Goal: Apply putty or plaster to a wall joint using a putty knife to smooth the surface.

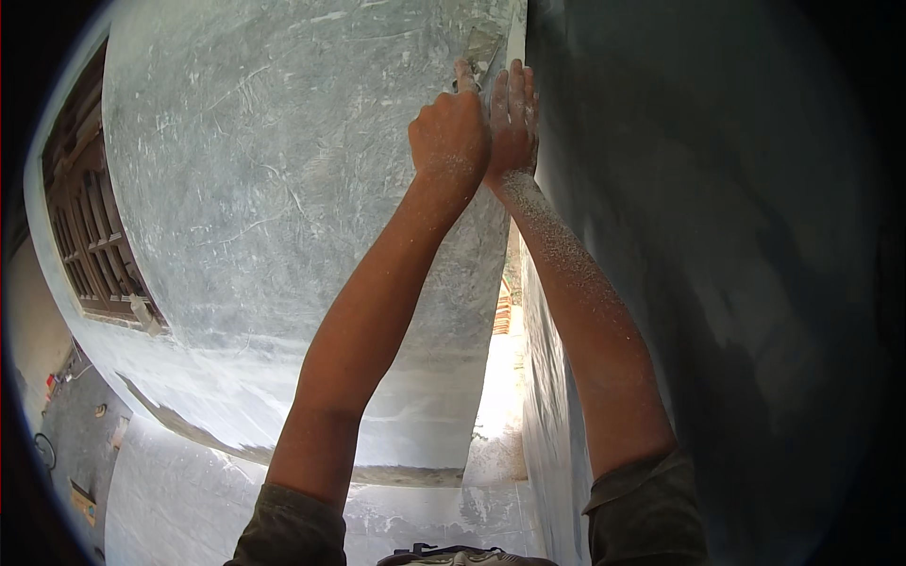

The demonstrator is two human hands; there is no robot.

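Note:
My left hand is raised high against a grey plastered wall. Its fingers are closed round a flat-bladed scraper, with the index finger stretched up toward the blade. The scraper's handle is mostly hidden in the fist. Beside it, my right hand lies flat along the wall's vertical edge with its fingers stretched upward. The two hands touch or nearly touch at the wrists. White dust coats the right hand and forearm.
A dark wall surface rises close on the right. Between the walls a narrow bright gap shows. At the left are a brown wooden shuttered window and a bottle on its sill. Small items lie on the floor below.

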